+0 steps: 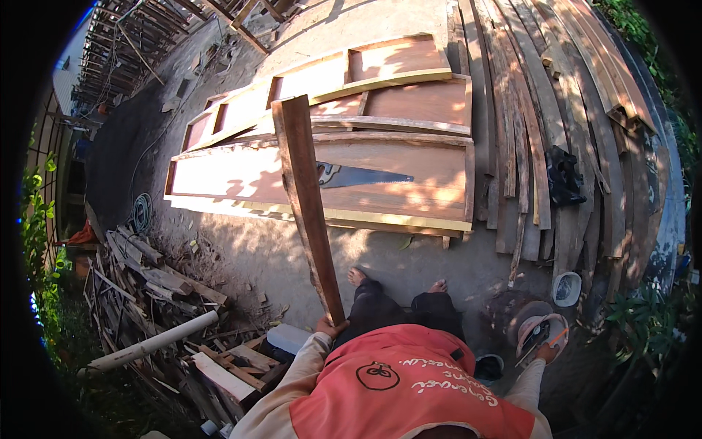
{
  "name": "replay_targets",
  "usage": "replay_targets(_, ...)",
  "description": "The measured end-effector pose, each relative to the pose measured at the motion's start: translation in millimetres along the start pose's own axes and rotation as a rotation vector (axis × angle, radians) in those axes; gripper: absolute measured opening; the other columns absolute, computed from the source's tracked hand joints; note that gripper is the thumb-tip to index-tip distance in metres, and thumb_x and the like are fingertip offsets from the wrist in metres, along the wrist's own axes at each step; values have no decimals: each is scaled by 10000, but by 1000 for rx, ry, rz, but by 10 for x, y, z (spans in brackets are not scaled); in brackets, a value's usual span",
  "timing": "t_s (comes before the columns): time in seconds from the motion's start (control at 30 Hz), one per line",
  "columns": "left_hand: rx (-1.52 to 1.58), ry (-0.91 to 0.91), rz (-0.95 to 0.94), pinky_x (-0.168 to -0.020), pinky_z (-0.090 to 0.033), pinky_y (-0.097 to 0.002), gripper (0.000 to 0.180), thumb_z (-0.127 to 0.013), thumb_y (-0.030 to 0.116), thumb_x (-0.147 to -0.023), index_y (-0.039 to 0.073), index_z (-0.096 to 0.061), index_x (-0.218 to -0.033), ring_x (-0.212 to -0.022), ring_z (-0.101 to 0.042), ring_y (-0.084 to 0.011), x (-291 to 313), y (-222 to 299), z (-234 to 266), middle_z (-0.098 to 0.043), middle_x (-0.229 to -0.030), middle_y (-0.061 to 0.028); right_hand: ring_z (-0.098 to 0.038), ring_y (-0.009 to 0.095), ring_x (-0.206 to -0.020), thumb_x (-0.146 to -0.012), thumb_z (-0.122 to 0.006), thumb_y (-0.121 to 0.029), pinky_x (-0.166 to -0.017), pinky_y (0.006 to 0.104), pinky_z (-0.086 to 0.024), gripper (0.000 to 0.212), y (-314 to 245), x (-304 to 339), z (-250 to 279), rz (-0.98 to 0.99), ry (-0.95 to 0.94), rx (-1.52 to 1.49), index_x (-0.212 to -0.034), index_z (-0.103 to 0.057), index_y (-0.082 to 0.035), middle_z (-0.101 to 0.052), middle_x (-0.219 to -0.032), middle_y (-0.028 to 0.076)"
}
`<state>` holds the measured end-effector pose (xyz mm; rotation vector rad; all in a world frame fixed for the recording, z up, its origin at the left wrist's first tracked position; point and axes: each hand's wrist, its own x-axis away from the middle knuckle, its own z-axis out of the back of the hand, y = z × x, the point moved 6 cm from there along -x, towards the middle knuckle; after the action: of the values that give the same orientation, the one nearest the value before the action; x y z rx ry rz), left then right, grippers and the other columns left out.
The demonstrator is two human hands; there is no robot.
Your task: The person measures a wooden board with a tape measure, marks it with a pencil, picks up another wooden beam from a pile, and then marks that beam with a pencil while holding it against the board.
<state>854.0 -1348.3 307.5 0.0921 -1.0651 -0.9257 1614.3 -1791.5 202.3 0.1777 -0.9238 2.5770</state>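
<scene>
Plank: on my feed the long, dark-brown, rough wooden plank (307,208) rises from the left hand (333,328), its near end at the fingers and its far end well out ahead.
Long axis: I read it running forward from the body, leaning slightly to the left; it crosses my view of the flat, pale-brown wooden panel with yellowish edges (241,175). I can't tell whether the two touch.
Nearer hand: the left, which is on the plank; the right hand (546,353) is well apart, off to the right.
Left grip: I see the fingers closed around the plank's lower end, holding it just beside the red vest (409,366).
Right grip: I have this hand at the round, pale pinkish tub (520,338), beside a slim orange tool (560,337); whether the fingers hold it or only touch it, I can't tell.
Handsaw: the grey-bladed handsaw (369,177) lies on the panel, blade pointing right, handle partly hidden behind the plank, out of reach of both hands' present positions.
</scene>
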Motion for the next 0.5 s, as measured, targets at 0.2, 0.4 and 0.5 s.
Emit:
replay_targets(0.2, 58, -117, -44, -860, -540, -366, 660, -894, 441, -664, 46, -665, -1139, -950, -695, -222, -501, -509, 508, -733, -1032, -121, -654, 401, -939, -919, -520, -306, -863, 452, -493, 453, -480, 1878, -692, 274, -258, 260, -1198, -620, 37, -669, -1131, 245)
replay_targets(0.4, 169, -62, -46, -904, -528, -396, 655, -875, 431, -663, 40, -665, -1145, -1011, -695, -269, -1073, -981, 1776, -724, -1063, -159, -606, 400, -973, -986, -464, -484, -885, 464, -452, 610, -771, 4063, -2064, 545, -417, 290, -1154, -597, 87, -640, -1076, 289)
replay_targets(0.5, 170, 72, -135, -864, -545, -395, 616, -867, 433, -665, 23, -686, -1087, -954, -712, -277, -1212, -842, 2692, -732, -1007, -160, -600, 355, -924, -1002, -433, -515, -841, 452, -456, 590, -983, 5045, -2734, 641, -518, 262, -1167, -583, 32, -646, -993, 236)
